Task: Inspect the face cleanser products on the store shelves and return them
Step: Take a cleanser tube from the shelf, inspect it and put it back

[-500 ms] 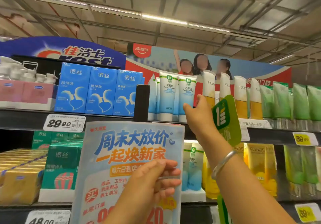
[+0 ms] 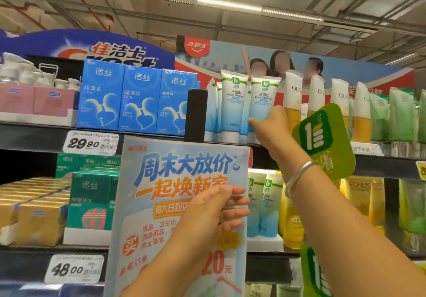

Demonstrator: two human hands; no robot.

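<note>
Right hand (image 2: 270, 127): raised to the top shelf (image 2: 32, 135), fingers and thumb curled round the lower part of a face cleanser tube (image 2: 261, 103); thumb shows on the tube's left edge, the fingers are hidden behind it. A silver bangle (image 2: 297, 176) sits on the wrist.

Left hand (image 2: 214, 213): low in the near centre, pinching a promotional flyer (image 2: 182, 181) at its right edge, thumb on the front face, fingertips curled round the edge.

Face cleanser tube: white at the crimped top, shading to pale blue lower down; green square logo with a "1", Chinese characters and the words "Face Cleaner". Upright, cap end down, at the front of the top shelf. Whether the cap rests on the shelf cannot be told; the hand covers it.

Second matching tube (image 2: 232, 110): just beside it on the left, same print, upright, with more of the kind behind.

Olay tubes (image 2: 294, 98): right of the held tube, white above and yellow below.
Green tubes (image 2: 401, 114): far right of the same shelf.
Blue boxes (image 2: 138, 100): three, left of a black divider (image 2: 196, 115).
Green hanging tag (image 2: 322, 140): on the shelf edge, right of the raised wrist.
Price label (image 2: 91, 143): reads 29.90, on the shelf edge under the blue boxes.
Lower shelf: two more blue-white cleanser tubes (image 2: 265, 206) behind the flyer's right edge.
</note>
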